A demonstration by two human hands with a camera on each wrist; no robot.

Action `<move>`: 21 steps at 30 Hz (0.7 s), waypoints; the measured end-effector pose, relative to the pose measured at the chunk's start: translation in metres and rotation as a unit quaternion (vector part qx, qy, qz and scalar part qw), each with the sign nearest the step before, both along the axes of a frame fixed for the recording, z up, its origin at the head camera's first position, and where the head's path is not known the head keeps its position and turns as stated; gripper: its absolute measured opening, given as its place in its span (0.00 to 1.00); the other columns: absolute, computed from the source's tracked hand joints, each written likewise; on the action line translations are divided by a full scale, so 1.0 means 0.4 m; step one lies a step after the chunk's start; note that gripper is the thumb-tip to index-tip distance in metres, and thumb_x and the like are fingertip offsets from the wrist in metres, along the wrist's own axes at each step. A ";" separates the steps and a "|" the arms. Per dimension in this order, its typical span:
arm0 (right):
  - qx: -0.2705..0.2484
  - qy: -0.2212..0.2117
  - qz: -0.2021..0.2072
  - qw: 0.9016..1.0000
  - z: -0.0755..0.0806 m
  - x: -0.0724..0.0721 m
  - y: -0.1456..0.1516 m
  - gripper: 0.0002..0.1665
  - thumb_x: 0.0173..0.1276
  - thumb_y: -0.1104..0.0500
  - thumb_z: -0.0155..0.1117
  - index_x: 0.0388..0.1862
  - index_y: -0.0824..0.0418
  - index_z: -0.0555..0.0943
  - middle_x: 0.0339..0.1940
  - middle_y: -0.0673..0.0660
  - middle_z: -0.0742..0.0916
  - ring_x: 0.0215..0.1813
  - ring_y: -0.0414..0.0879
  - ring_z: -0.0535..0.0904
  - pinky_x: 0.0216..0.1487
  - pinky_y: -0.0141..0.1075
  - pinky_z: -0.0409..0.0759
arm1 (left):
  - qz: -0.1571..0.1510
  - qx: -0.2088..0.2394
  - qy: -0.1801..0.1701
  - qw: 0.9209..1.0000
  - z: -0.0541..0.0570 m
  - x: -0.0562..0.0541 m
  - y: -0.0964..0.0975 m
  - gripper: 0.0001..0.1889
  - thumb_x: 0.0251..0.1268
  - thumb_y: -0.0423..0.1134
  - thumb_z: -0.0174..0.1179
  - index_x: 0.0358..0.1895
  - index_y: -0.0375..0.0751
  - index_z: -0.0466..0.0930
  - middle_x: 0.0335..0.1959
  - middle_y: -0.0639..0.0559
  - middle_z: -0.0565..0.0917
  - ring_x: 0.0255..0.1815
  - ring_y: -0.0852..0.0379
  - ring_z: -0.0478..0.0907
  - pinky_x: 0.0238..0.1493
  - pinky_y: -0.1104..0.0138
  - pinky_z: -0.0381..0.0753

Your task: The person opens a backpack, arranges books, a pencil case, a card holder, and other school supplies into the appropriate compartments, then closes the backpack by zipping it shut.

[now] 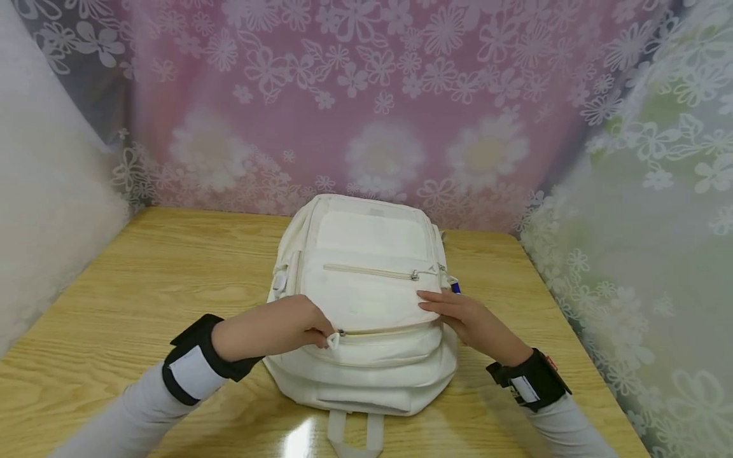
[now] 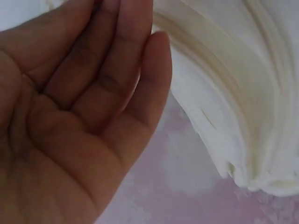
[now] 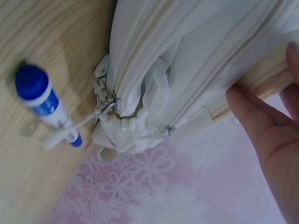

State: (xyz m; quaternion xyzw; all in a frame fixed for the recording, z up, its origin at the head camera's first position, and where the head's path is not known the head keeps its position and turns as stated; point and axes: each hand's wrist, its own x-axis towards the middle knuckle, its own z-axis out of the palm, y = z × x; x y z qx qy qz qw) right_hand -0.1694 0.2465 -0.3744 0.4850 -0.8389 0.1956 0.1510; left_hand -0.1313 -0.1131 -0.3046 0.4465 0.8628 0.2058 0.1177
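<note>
An off-white backpack (image 1: 366,238) lies on the table, its front pockets facing up. My left hand (image 1: 309,327) pinches the pull tab (image 1: 333,341) at the left end of the lower pocket's zipper (image 1: 378,331). In the left wrist view, the fingers of that hand (image 2: 88,93) bend together, their tips cut off at the top. My right hand (image 1: 458,312) rests on the bag's right side, its fingers lying straight over the front panel. The right wrist view has this hand (image 3: 271,126) at the edge of a pocket.
A white tube with a blue cap (image 3: 44,100) lies on the wooden table (image 1: 189,267) beside the bag's right side. A strap loop (image 1: 375,432) extends toward me from the bag. Floral curtains (image 1: 378,114) enclose the back and sides.
</note>
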 end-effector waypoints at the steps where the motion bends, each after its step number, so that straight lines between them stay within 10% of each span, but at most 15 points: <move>1: 0.000 -0.005 0.001 1.000 0.001 -0.001 0.004 0.30 0.57 0.73 0.63 0.60 0.57 0.76 0.64 0.53 0.77 0.67 0.40 0.69 0.68 0.19 0.56 | 0.002 -0.001 -0.007 1.000 -0.001 -0.006 -0.013 0.06 0.61 0.37 0.60 0.26 0.47 0.80 0.21 0.59 0.79 0.20 0.71 0.62 0.26 0.77 0.66; 14: 0.012 -0.032 -0.014 0.999 0.007 0.007 0.018 0.30 0.57 0.72 0.63 0.60 0.57 0.76 0.63 0.56 0.78 0.67 0.42 0.69 0.66 0.18 0.57 | 0.084 -0.028 0.043 0.995 -0.035 -0.099 -0.139 0.06 0.62 0.36 0.59 0.27 0.48 0.81 0.22 0.59 0.79 0.22 0.70 0.65 0.28 0.75 0.68; 21: 0.011 -0.030 -0.011 0.999 0.009 0.005 0.016 0.29 0.57 0.73 0.63 0.59 0.57 0.76 0.62 0.57 0.78 0.67 0.42 0.69 0.67 0.18 0.56 | 0.147 -0.026 0.151 0.977 -0.095 -0.186 -0.158 0.05 0.57 0.37 0.63 0.35 0.50 0.85 0.31 0.57 0.86 0.29 0.64 0.79 0.30 0.69 0.77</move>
